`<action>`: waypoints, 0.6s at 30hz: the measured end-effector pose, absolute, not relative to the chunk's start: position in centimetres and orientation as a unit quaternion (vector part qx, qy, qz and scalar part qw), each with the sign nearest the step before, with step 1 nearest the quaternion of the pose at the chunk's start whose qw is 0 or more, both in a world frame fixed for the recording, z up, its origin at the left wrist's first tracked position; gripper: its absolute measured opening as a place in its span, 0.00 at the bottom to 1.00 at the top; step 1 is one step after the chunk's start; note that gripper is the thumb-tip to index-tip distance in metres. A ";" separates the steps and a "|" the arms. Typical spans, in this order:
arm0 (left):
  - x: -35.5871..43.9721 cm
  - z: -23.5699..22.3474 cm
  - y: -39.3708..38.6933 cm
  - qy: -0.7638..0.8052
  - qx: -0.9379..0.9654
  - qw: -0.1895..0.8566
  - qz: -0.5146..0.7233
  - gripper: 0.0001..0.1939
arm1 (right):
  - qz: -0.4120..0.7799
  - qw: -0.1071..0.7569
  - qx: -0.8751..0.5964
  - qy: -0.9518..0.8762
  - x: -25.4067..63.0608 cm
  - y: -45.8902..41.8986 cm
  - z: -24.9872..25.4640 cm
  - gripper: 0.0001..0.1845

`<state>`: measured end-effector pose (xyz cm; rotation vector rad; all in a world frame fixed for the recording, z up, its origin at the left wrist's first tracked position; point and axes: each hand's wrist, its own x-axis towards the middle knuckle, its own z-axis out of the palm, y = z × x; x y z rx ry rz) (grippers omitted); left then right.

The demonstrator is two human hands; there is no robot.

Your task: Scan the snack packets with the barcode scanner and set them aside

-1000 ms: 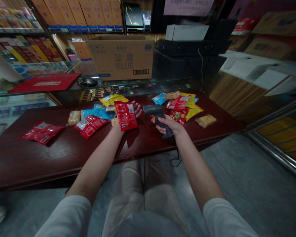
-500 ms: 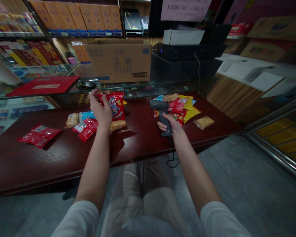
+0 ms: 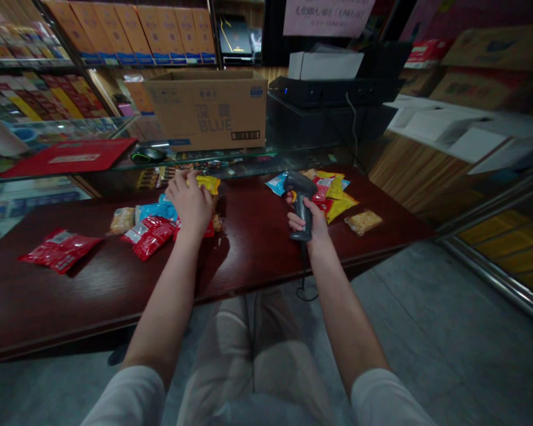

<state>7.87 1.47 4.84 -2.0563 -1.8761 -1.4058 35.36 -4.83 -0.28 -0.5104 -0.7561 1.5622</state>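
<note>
My left hand [image 3: 189, 201] lies palm down on the dark red table [image 3: 257, 242], its fingers closed over a red snack packet [image 3: 208, 228] that peeks out under the wrist. A yellow packet [image 3: 208, 183] lies just past the fingertips. A blue packet [image 3: 157, 210] and another red packet [image 3: 148, 235] lie to the hand's left. My right hand [image 3: 310, 222] grips a black barcode scanner [image 3: 299, 198] upright by its handle, beside a pile of red and yellow packets [image 3: 333, 198].
A red packet [image 3: 57, 251] lies far left and a biscuit packet [image 3: 363, 222] far right. On the glass counter behind stand a cardboard box [image 3: 208, 109], a mouse [image 3: 147, 155] and a red mat [image 3: 71, 157]. The scanner's cable [image 3: 304, 287] hangs off the table edge.
My left hand turned the red packet over, lifted it, then brought it down onto the table among the other packets. The scanner moved right and tipped upright.
</note>
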 end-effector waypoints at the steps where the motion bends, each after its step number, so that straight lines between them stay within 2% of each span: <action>1: 8.8 4.6 1.6 -0.575 -0.682 -0.012 -0.452 0.21 | 0.672 0.633 -0.214 -0.320 35.6 -4.8 -0.3 0.13; 4: 12.3 3.6 2.5 -0.513 -0.731 -0.100 -0.438 0.22 | 0.641 0.674 -0.225 -0.289 36.1 -4.8 -0.2 0.12; 9: 19.5 2.8 5.7 -0.486 -0.795 -0.187 -0.310 0.23 | 0.631 0.684 -0.243 -0.274 36.1 -5.0 -0.2 0.12; 15: 25.3 1.2 9.1 -0.551 -0.779 -0.209 -0.214 0.36 | 0.635 0.666 -0.249 -0.302 36.0 -4.8 -0.8 0.14; 18: 26.0 0.0 9.6 -0.556 -0.790 -0.185 -0.181 0.35 | 0.651 0.663 -0.230 -0.289 36.1 -4.6 -1.1 0.14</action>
